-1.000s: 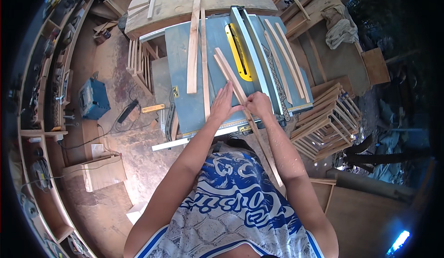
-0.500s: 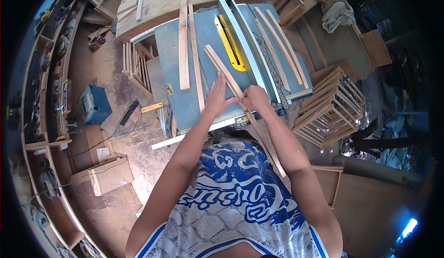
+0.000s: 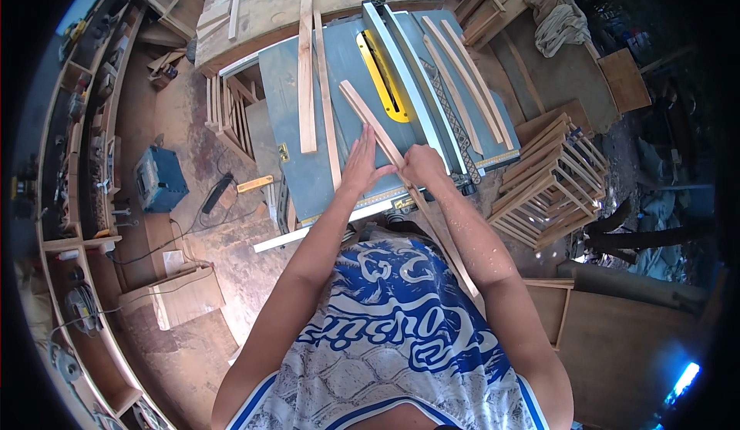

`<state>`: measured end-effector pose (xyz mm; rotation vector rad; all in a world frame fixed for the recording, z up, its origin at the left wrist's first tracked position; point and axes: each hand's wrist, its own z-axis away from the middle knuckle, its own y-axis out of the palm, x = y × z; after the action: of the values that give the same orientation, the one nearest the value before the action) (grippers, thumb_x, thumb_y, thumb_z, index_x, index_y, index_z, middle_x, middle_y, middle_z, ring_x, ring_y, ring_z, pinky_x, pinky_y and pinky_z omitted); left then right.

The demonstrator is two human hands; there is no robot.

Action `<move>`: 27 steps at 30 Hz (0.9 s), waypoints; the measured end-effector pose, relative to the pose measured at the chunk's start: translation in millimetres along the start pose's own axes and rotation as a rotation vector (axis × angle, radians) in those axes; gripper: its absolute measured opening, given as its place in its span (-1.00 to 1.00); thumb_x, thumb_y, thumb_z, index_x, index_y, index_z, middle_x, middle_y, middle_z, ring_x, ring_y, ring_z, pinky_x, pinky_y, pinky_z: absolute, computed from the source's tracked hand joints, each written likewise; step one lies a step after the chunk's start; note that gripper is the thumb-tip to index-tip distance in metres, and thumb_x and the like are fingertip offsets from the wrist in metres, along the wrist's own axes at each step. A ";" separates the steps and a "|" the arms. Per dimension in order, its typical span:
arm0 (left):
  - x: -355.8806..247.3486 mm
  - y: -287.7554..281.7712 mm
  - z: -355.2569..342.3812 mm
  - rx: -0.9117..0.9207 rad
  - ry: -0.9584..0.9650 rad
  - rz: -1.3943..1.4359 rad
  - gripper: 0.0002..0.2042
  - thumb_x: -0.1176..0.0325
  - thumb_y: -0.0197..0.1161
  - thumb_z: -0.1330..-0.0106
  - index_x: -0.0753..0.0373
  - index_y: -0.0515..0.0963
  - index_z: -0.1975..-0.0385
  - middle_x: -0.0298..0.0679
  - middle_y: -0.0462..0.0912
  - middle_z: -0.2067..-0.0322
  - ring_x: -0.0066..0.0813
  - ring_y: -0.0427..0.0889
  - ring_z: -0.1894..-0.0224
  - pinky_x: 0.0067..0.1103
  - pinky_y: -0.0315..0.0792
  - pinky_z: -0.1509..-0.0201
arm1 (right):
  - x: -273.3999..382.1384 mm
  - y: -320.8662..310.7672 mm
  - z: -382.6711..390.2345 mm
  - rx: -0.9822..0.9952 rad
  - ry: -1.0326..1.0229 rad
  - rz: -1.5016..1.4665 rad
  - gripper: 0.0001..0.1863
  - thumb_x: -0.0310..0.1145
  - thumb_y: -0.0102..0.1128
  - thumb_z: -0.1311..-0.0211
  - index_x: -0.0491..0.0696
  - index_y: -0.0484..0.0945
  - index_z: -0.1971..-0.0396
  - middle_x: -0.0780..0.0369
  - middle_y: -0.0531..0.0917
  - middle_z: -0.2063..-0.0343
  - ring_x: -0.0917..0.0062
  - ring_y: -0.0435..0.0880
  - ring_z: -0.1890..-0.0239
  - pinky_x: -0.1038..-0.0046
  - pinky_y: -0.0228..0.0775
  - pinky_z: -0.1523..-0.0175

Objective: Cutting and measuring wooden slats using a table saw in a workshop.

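A long wooden strip [image 3: 378, 132] slants across the blue-grey table saw top [image 3: 279, 83], its near end reaching back past the table edge beside my right forearm. My left hand [image 3: 361, 166] lies along the strip's left side, fingers stretched out and thumb spread toward the strip. Closed around the strip, my right hand [image 3: 423, 166] grips it near the table's front edge; its fingertips are partly hidden. The strip's far end points left of the yellow insert plate [image 3: 383, 75], apart from the long metal fence [image 3: 416, 83].
Left of the strip lie a wider board [image 3: 307, 83] and a thin strip [image 3: 327, 106]. More strips [image 3: 470, 75] rest right of the fence. Slatted wooden frames [image 3: 551, 176] stand at right. A blue toolbox [image 3: 160, 178] and a cable lie on the floor at left, near the shelves [image 3: 77, 129].
Hardly anything differs. Both hands keep their places on the strip, and the whole view has shifted slightly.
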<state>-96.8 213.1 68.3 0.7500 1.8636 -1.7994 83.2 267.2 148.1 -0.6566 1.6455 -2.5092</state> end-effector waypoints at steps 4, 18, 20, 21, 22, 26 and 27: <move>-3.6 -1.7 -1.1 -0.002 -0.005 -0.001 0.32 -0.20 0.50 -0.06 0.44 -0.30 -0.56 0.18 -0.18 -0.58 -0.10 -0.18 -0.64 -0.22 -0.16 -0.67 | -1.0 -0.3 0.4 -0.002 -0.001 0.007 -0.75 -0.18 0.48 0.00 -0.05 0.81 0.41 -0.01 0.77 0.42 0.08 0.79 0.27 0.17 0.65 0.06; -11.0 -9.6 -3.5 0.042 -0.032 -0.051 0.20 -0.24 0.46 -0.07 0.33 -0.07 -0.57 0.08 -0.15 -0.59 -0.14 -0.14 -0.64 -0.25 -0.16 -0.68 | -137.3 -92.7 38.3 -0.400 0.157 -0.315 -0.72 -0.27 0.24 -0.13 -0.06 0.78 0.23 0.00 0.76 0.38 0.09 0.77 0.29 0.22 0.60 0.09; -11.3 -10.4 -2.7 0.031 -0.033 -0.049 0.18 -0.23 0.48 -0.07 0.32 -0.04 -0.56 0.07 -0.14 -0.59 -0.12 -0.12 -0.63 -0.25 -0.16 -0.68 | -171.1 -77.3 31.3 -0.465 0.274 -0.124 -0.74 -0.27 0.22 -0.14 -0.02 0.79 0.24 -0.04 0.75 0.34 0.04 0.77 0.21 0.14 0.58 0.04; -12.2 -11.0 -2.9 0.022 -0.039 -0.043 0.17 -0.21 0.49 -0.07 0.30 -0.01 -0.56 0.06 -0.13 -0.59 -0.11 -0.10 -0.63 -0.25 -0.15 -0.68 | -183.1 -68.5 27.0 -0.471 0.268 -0.124 -0.74 -0.27 0.22 -0.14 -0.02 0.79 0.24 -0.04 0.75 0.34 0.04 0.77 0.21 0.14 0.58 0.04; -15.8 -13.5 -4.0 0.015 -0.039 -0.045 0.17 -0.21 0.49 -0.07 0.30 -0.01 -0.56 0.06 -0.13 -0.59 -0.11 -0.10 -0.63 -0.25 -0.15 -0.68 | -189.9 -59.9 25.3 -0.441 0.298 -0.103 -0.75 -0.28 0.22 -0.14 -0.02 0.78 0.26 -0.06 0.75 0.33 0.02 0.76 0.17 0.11 0.58 0.02; -22.6 -20.5 -4.7 0.050 -0.073 -0.039 0.07 -0.13 0.46 -0.18 0.27 0.01 -0.56 0.08 -0.12 -0.59 -0.06 -0.05 -0.62 -0.22 -0.10 -0.66 | -193.0 -44.9 23.1 -0.420 0.332 -0.069 -0.75 -0.25 0.22 -0.17 -0.05 0.76 0.27 -0.06 0.74 0.29 -0.01 0.74 0.15 0.07 0.56 0.00; -23.6 -19.3 -5.4 0.059 -0.083 -0.062 0.03 -0.11 0.43 -0.22 0.26 0.02 -0.57 0.05 -0.12 -0.59 -0.09 -0.03 -0.62 -0.26 -0.09 -0.66 | -193.6 -41.2 23.3 -0.480 0.340 -0.062 -0.75 -0.23 0.23 -0.17 -0.04 0.74 0.26 -0.05 0.74 0.28 -0.01 0.73 0.16 0.07 0.55 0.02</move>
<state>-91.2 216.5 98.5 0.6347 1.8061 -1.9014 274.7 320.0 132.2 -0.3176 2.4211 -2.3747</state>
